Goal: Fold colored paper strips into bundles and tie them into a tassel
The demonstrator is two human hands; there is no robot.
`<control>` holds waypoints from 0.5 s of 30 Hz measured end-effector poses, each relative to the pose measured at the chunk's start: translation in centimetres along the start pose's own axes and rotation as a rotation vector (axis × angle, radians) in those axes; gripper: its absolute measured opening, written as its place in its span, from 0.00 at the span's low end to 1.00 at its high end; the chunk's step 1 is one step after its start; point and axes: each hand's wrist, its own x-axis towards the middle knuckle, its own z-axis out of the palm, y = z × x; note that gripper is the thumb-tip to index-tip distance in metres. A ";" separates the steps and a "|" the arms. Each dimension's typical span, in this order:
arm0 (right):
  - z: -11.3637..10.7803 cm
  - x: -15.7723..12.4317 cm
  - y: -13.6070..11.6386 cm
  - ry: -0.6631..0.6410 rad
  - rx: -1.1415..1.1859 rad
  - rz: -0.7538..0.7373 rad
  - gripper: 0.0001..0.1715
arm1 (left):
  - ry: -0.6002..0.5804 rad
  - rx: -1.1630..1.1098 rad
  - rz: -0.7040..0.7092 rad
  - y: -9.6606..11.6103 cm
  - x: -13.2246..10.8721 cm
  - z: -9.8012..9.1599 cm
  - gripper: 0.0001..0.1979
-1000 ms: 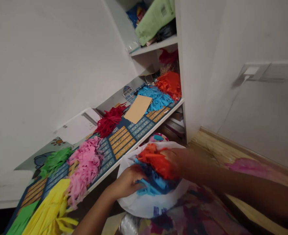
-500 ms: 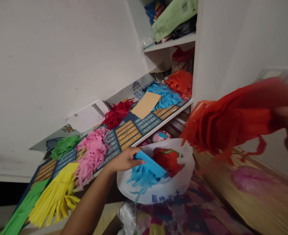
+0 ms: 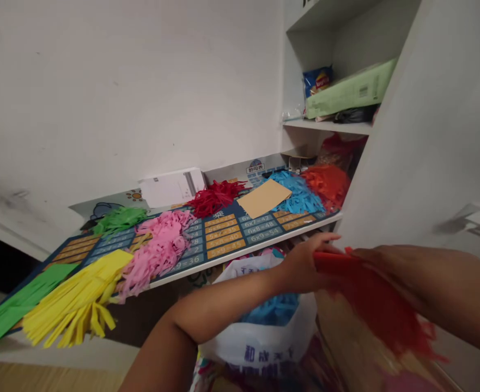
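Red fringed paper hangs blurred between my two hands, right of the bag. My left hand pinches the left end of its top band. At the band's other end, my right hand is closed on the paper, its fingertips partly hidden. Beneath my left forearm, a white plastic bag stands open with blue fringed paper inside. Yellow, green and pink fringed paper lies on the desk mat at the left.
Further back on the mat are dark red fringe, a tan card, blue fringe and orange-red fringe. White sheets lean by the wall. Shelves hold packets at the right, beside a white door panel.
My left hand has let go of the blue paper, now in the bag, and moved right to the red paper. The red paper has come down and the view has shifted.
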 end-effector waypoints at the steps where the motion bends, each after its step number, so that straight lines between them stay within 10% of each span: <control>1: -0.3 1.4 -0.7 -0.027 0.005 -0.045 0.18 | 0.022 -0.085 -0.037 -0.2 0.3 -0.1 0.40; 8: -2.0 13.1 -1.0 0.024 -0.093 -0.045 0.24 | 0.455 -0.064 -0.234 -2.6 -1.5 -6.4 0.34; 12: 0.1 22.0 -0.9 0.024 -0.104 0.021 0.20 | 0.791 0.163 -0.260 -3.7 -5.2 -10.9 0.27; 15: 3.2 29.4 -0.8 0.041 -0.099 0.085 0.18 | 0.783 0.118 -0.261 -4.4 -8.7 -12.7 0.24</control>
